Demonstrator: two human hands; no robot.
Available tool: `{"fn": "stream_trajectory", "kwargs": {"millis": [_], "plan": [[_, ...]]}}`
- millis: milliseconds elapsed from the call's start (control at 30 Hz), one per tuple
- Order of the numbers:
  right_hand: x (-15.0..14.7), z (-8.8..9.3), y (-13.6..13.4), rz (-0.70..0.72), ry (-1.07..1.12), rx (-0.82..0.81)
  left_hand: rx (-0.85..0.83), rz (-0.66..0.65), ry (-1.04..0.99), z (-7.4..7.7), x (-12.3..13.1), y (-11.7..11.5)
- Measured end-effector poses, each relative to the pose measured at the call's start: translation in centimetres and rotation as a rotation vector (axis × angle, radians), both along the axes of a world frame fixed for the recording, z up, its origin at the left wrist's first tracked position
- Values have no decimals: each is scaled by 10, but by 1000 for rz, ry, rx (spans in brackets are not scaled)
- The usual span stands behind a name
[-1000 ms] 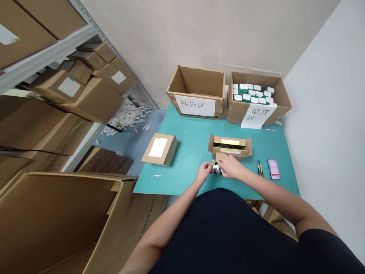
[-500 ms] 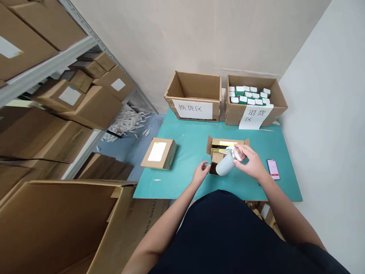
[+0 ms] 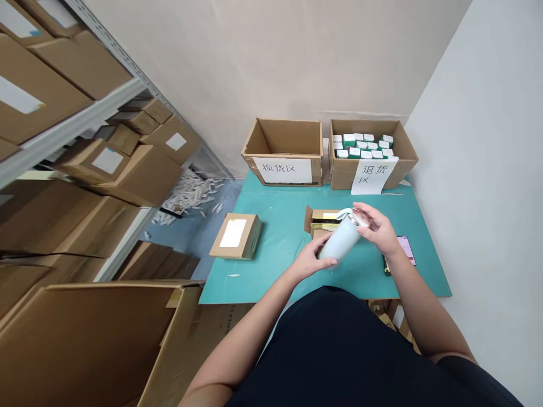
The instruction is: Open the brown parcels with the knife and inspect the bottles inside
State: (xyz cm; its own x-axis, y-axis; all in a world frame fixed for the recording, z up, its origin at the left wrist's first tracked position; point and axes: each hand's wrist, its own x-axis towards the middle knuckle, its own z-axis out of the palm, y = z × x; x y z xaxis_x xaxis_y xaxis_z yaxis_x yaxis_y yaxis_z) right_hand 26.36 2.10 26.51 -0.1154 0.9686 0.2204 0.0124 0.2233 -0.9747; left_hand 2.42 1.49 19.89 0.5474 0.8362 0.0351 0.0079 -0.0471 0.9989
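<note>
A pale blue insulated bottle (image 3: 341, 239) is held tilted over the front of the table, its pinkish lid (image 3: 360, 218) up and to the right. My left hand (image 3: 313, 260) wraps round its lower end. At the top, my right hand (image 3: 377, 229) grips the lid, and a light strap (image 3: 344, 213) shows beside it. Behind the bottle stands an opened cardboard box (image 3: 318, 227) with its flaps up, partly hidden by the bottle and my hands.
A closed carton (image 3: 233, 233) lies at the left of the green table (image 3: 280, 215). Two labelled cartons stand at the back, one (image 3: 282, 169) beside another (image 3: 405, 148) holding small boxes. A phone (image 3: 407, 249) lies at right. Shelves (image 3: 123, 96) and a large carton (image 3: 169, 339) flank the left.
My left hand has left the opened box's edge and taken hold of the bottle's lower end. The bottle has moved up and right, clear of the box. The view has shifted slightly.
</note>
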Motion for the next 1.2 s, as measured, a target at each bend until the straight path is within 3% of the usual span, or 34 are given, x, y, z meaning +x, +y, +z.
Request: {"fn": "stream_trajectory", "kwargs": {"millis": [100,333,500,667,800,933,1033,1200], "plan": [[-2,-3,-1,13,130,-53,-88,-22,-19,5,11,-6],[-4,-15,-11,102,464,-262,-96,113,14,4,31,-29],[0,-27,-16,186,611,-281,-131,162,-25,5,38,-38],[1,-27,-18,184,594,-323,-291,80,-180,3,37,-39],[-7,-20,-19,62,498,-321,-383,-56,-244,3,35,-36],[-22,-15,-22,-141,355,-254,-246,84,-100,2,38,-34],[-28,-13,-24,-170,327,-222,-229,171,-65,3,36,-33],[-23,-13,-20,-73,331,-267,-479,-46,-341,13,25,-31]]}}
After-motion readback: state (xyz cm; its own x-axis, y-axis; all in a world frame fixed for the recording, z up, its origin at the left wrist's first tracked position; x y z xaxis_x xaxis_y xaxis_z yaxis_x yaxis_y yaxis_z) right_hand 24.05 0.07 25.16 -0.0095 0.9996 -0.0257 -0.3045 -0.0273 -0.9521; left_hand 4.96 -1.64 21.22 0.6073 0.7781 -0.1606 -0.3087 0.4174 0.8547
